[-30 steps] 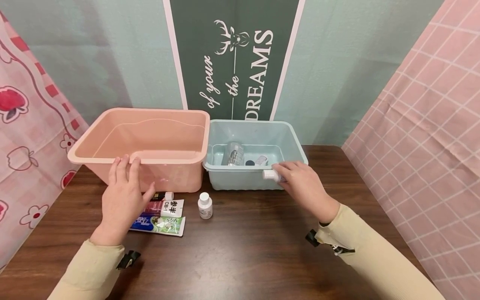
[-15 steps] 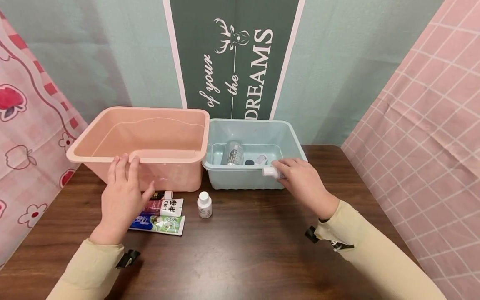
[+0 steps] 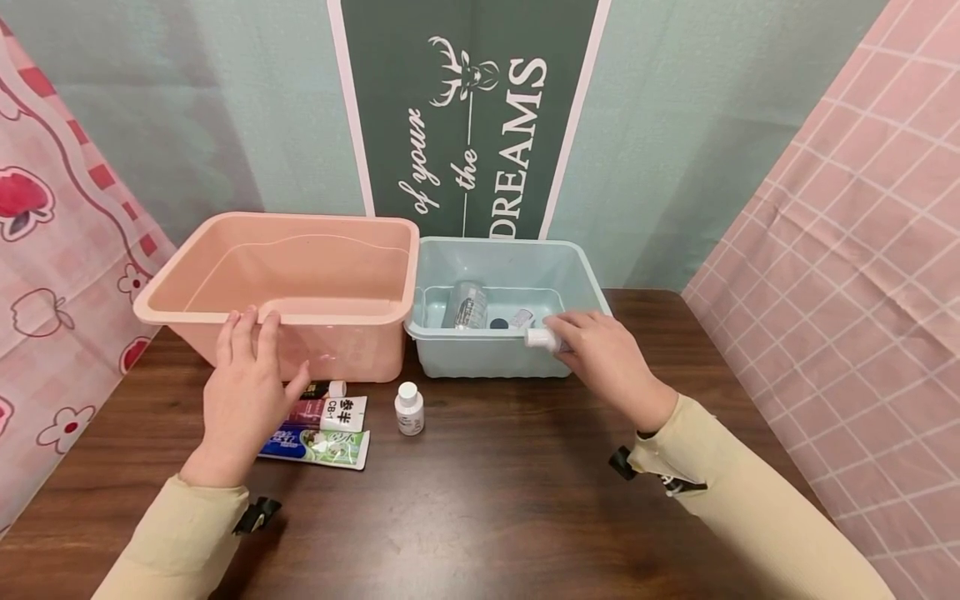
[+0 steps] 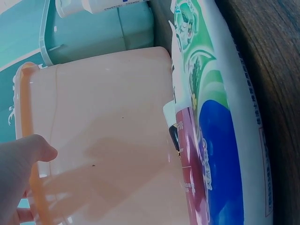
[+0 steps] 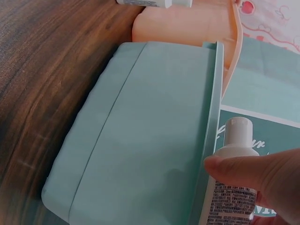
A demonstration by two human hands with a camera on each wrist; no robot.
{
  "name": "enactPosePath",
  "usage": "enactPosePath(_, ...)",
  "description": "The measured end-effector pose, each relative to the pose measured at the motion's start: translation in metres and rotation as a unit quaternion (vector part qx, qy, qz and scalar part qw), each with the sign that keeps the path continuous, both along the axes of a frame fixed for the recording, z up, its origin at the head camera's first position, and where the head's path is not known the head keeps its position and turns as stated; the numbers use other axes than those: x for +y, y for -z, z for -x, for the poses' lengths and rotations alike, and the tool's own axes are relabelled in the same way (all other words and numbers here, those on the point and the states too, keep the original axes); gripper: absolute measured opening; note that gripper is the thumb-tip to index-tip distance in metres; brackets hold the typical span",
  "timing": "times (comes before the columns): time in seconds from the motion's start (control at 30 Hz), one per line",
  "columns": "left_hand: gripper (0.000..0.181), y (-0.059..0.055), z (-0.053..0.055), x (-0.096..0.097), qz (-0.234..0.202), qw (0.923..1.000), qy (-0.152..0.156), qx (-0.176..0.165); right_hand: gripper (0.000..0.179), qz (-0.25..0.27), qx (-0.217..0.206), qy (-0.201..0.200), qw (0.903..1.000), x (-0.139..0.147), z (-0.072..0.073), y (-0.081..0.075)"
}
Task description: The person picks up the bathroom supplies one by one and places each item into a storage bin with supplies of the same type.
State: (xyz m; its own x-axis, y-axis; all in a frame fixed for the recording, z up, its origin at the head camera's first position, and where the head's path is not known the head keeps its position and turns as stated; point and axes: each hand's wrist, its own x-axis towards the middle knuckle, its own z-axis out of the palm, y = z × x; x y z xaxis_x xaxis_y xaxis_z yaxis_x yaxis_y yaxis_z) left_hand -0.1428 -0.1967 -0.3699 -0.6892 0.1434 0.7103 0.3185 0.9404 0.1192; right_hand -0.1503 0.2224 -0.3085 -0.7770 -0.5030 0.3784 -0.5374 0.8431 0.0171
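My left hand (image 3: 243, 392) rests its fingertips on the front rim of the pink bin (image 3: 352, 354), fingers straight and thumb spread apart. At the front right of the light blue bin (image 3: 487, 357), my right hand (image 3: 611, 362) grips a small white bottle (image 5: 234, 199). Its white cap points left, and it overlaps the blue bin's rim in the head view. Inside that bin lie a clear bottle (image 3: 470, 307), a small labelled bottle (image 3: 521, 318) and a dark round cap (image 3: 498, 323). Another white bottle (image 3: 409, 412) stands upright on the table, between the hands.
Beside my left hand lie a green and blue toothpaste tube (image 3: 330, 448), a red and white tube (image 3: 343, 414) and a dark tube with a white cap (image 3: 337, 389). Both bins stand side by side on the wooden table (image 3: 480, 525). Printed cloths hang behind and at the sides.
The right hand has risen slightly with the white bottle, along the blue bin's front rim. The left hand stays on the pink rim.
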Motion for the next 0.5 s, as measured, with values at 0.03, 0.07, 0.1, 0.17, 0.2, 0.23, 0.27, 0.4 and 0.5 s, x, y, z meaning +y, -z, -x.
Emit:
enactPosePath(0.03,0.071,-0.0001,0.0000,-0.0001,-0.001,1.0000,-0.001,-0.001,0.040,0.000,0.000,-0.001,1.0000,0.0000,0.0006,-0.0004)
enactPosePath(0.07,0.071,-0.0002,-0.0001,-0.0002,-0.002,1.0000,-0.002,-0.001,0.040,0.001,0.000,-0.002,1.0000,0.0001,0.0010,-0.0007)
enactPosePath(0.1,0.071,-0.0003,-0.0001,-0.0002,-0.002,1.0000,-0.002,-0.002,0.039,0.001,0.001,-0.003,1.0000,0.0000,0.0013,-0.0012)
enactPosePath(0.17,0.071,-0.0004,0.0000,-0.0003,-0.004,1.0000,-0.003,-0.003,0.039,0.000,0.004,-0.004,1.0000,0.0003,0.0023,-0.0020)
enactPosePath(0.2,0.071,-0.0004,0.0000,-0.0002,-0.004,1.0000,-0.003,-0.003,0.039,0.001,0.007,-0.005,1.0000,0.0006,0.0029,-0.0025)
enactPosePath(0.23,0.071,-0.0005,0.0000,-0.0001,-0.004,1.0000,-0.002,-0.003,0.039,0.001,0.010,-0.006,0.9999,0.0010,0.0034,-0.0029)
enactPosePath(0.27,0.071,-0.0006,0.0001,0.0000,-0.003,1.0000,-0.002,-0.004,0.039,0.001,0.014,-0.006,0.9999,0.0012,0.0039,-0.0033)
enactPosePath(0.4,0.071,-0.0009,-0.0002,0.0002,0.001,1.0000,-0.002,-0.008,0.039,0.002,0.024,-0.008,0.9997,0.0021,0.0059,-0.0056)
enactPosePath(0.5,0.072,-0.0012,-0.0012,-0.0002,0.001,0.9999,-0.004,-0.012,0.039,0.002,0.019,-0.008,0.9998,0.0018,0.0071,-0.0077)
